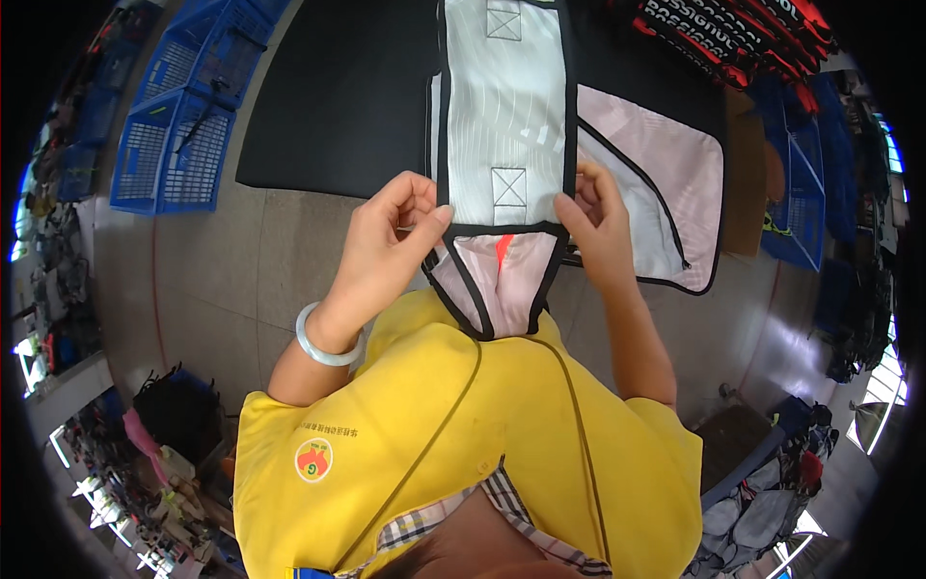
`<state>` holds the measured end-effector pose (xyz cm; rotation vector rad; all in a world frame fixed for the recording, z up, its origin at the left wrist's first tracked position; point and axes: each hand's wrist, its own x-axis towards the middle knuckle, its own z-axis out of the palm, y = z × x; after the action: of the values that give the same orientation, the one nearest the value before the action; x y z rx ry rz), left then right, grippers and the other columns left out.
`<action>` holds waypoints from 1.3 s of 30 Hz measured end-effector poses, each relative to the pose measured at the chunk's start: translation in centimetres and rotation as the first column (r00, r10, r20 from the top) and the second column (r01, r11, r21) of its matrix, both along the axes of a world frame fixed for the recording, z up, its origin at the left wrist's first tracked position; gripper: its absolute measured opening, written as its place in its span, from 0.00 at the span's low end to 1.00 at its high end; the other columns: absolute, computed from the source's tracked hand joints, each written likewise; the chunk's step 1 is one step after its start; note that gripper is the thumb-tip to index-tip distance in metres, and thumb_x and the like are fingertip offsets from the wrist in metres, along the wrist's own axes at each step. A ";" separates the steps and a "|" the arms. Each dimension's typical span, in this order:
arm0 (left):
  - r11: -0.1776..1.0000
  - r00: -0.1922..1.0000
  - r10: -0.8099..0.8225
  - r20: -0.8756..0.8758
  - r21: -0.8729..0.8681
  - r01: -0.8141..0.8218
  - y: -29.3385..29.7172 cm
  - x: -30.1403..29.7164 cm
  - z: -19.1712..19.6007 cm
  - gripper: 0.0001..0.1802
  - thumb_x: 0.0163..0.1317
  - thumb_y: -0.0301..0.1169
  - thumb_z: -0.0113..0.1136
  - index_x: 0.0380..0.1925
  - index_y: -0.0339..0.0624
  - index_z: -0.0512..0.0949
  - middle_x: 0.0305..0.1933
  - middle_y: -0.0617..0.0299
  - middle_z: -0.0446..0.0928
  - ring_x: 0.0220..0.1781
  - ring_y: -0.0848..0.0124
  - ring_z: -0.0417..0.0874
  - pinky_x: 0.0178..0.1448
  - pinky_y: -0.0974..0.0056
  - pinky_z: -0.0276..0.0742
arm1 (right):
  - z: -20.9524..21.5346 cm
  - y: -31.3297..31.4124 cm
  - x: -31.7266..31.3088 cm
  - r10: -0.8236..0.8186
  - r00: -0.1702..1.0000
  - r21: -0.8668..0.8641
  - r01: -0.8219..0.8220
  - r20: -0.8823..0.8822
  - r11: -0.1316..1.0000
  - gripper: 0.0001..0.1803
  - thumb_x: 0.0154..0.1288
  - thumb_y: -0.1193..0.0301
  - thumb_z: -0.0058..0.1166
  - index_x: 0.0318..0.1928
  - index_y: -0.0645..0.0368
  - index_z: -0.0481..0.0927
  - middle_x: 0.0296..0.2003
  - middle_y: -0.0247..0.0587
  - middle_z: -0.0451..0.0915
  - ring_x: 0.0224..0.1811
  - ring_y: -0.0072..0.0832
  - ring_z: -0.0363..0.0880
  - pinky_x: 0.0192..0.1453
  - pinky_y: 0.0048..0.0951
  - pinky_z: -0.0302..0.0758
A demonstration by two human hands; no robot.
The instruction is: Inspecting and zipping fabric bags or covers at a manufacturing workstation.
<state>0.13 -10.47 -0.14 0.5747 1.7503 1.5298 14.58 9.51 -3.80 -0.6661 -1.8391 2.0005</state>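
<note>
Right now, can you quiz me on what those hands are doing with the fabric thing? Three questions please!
1. True or false: the left hand and the right hand both pinch the black-trimmed fabric piece.
2. Which wrist wears the pale bracelet? A) left B) right C) neither
3. Fill in: the plastic crates beside the black mat are ____ in colour.
Key: 1 true; 2 A; 3 blue.
</note>
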 end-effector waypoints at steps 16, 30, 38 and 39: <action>0.977 0.972 -0.202 -0.116 -0.097 0.192 -0.1 1.4 -1.4 0.07 0.59 0.18 0.55 0.27 0.38 0.68 0.26 0.71 0.68 0.31 0.86 0.71 0.34 0.78 0.67 | 1.7 -3.8 -1.4 0.289 0.946 0.887 -0.004 -0.146 0.462 0.11 0.50 0.76 0.64 0.37 0.55 0.81 0.35 0.33 0.77 0.36 0.30 0.75 0.43 0.34 0.65; 0.994 0.946 0.037 -0.322 -0.084 -0.067 -1.3 1.3 -0.6 0.09 0.49 0.19 0.59 0.31 0.41 0.73 0.44 0.59 0.74 0.48 0.68 0.78 0.48 0.63 0.78 | 3.6 -3.3 6.3 0.432 0.832 -0.040 -0.474 -0.346 0.880 0.11 0.58 0.65 0.59 0.30 0.61 0.78 0.40 0.43 0.77 0.39 0.28 0.74 0.44 0.29 0.69; 0.966 0.316 -0.259 -0.913 -0.252 0.065 -0.7 0.6 2.0 0.12 0.42 0.21 0.63 0.30 0.43 0.78 0.65 0.51 0.70 0.75 0.36 0.54 0.68 0.42 0.65 | -0.8 -5.7 13.6 0.379 0.923 -0.285 -0.348 0.061 0.893 0.28 0.64 0.50 0.50 0.45 0.65 0.79 0.32 0.40 0.78 0.31 0.28 0.75 0.38 0.25 0.71; 0.961 0.261 -0.275 -0.925 -0.272 0.047 -0.8 0.8 2.1 0.11 0.42 0.21 0.64 0.29 0.42 0.79 0.64 0.52 0.71 0.74 0.38 0.56 0.66 0.42 0.67 | -1.0 -5.8 14.0 0.326 0.929 -0.131 -0.306 0.177 0.943 0.32 0.64 0.45 0.48 0.45 0.65 0.80 0.28 0.38 0.76 0.27 0.27 0.73 0.34 0.25 0.69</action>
<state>0.90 -11.27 1.92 1.8275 2.5402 0.7508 28.53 3.74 -4.75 -0.6503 -2.0833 2.3193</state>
